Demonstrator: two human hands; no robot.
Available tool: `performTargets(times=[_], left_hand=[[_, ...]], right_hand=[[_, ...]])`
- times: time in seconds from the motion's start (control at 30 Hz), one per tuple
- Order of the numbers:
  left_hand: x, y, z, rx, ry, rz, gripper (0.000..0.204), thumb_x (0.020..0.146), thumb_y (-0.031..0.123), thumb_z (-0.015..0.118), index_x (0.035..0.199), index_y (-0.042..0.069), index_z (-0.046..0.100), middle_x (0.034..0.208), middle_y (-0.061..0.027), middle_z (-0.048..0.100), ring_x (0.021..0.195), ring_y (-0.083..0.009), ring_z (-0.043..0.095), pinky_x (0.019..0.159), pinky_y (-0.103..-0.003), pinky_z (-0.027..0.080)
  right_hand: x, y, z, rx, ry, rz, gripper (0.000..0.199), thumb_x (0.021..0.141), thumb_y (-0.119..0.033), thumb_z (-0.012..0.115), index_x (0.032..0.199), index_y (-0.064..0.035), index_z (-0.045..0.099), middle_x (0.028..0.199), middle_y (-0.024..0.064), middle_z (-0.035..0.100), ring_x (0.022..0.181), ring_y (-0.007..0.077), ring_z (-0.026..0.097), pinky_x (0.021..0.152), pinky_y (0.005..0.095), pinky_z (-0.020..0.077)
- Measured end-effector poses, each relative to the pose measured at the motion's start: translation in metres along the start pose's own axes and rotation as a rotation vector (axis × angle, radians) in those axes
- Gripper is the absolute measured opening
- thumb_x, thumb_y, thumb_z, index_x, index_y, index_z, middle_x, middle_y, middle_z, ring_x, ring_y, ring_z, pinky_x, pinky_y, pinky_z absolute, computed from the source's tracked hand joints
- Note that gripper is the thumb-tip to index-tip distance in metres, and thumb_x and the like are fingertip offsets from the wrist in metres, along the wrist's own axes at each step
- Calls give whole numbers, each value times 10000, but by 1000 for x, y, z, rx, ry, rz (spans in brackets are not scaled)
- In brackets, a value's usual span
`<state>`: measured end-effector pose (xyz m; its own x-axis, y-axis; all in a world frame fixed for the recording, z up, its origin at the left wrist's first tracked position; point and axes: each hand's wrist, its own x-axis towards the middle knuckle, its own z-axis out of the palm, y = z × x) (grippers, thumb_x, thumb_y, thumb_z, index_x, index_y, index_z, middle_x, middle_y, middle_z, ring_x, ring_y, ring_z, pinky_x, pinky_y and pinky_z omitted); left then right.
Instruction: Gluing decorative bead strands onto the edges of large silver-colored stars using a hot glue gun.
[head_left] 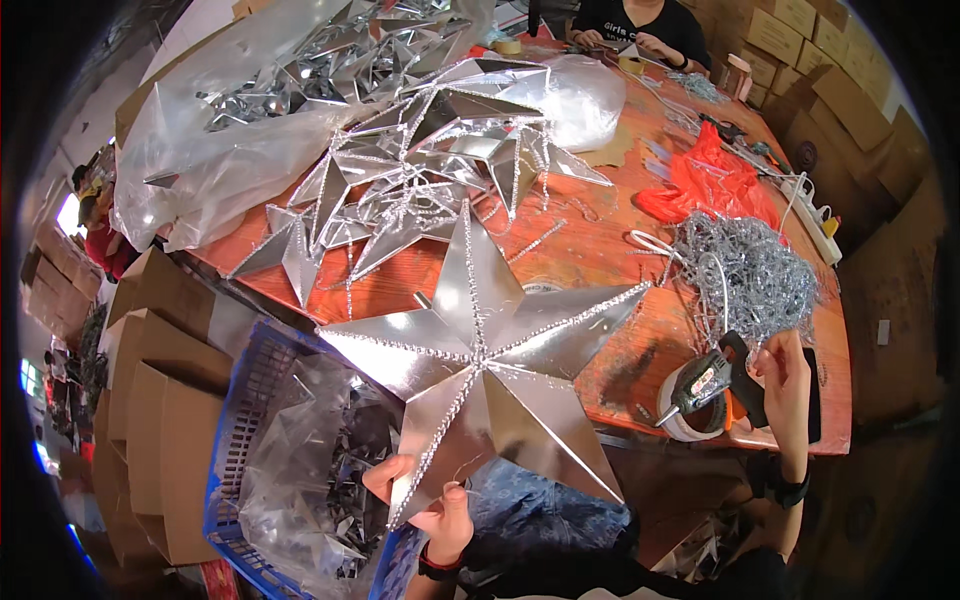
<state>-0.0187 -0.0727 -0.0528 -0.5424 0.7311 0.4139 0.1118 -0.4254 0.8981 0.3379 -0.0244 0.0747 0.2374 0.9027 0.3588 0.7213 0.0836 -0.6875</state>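
Observation:
A large silver five-pointed star [530,340] fills the middle of the view, tilted above the table's near edge. Bead trim lines several of its ridges; the lower-right ridge looks bare. My left hand [440,510] grips the lower-left point between thumb and fingers, with a fine strand near the thumb. At the right, my right hand [788,385] has curled fingers against the black handle of a glue gun [700,385]. The gun's nozzle points down and left, over a white ring-shaped roll [690,432]. The fingertips' grip on the handle is partly hidden.
Trimmed silver stars [420,170] pile up on the orange-red table [600,245]. Silver bead strands [750,275] lie by a red plastic bag [710,180] and a power strip [815,220]. A blue basket [225,470] stands below left. A co-worker [650,35] sits across.

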Motion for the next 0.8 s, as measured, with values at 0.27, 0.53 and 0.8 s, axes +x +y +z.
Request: performTargets(times=[0.27,0.53,0.8], left_hand=[[31,30,17,14,-49,68,627,774,403,678,1119,-9,355,1027,-53,327,901,-147,366,773,-287,324],[82,8,53,-438,-235,-185,465,814,76,612,1220,47,387,1118,-23,439,995,-103,439,881,-240,335],[93,-6,54,-475,-330,-279,474,814,96,655,1210,69,398,1111,-19,442,1015,-97,436,886,-247,349]], right_hand=[[-3,-18,-8,-83,-72,-41,116,921,-117,409,873,-18,444,677,101,431,599,179,446,557,310,368],[-4,0,8,40,-50,-30,46,872,-34,480,886,5,500,717,102,522,626,169,518,593,277,421],[-5,-9,3,-55,-70,56,63,807,26,522,862,8,546,722,85,557,632,143,534,589,259,431]])
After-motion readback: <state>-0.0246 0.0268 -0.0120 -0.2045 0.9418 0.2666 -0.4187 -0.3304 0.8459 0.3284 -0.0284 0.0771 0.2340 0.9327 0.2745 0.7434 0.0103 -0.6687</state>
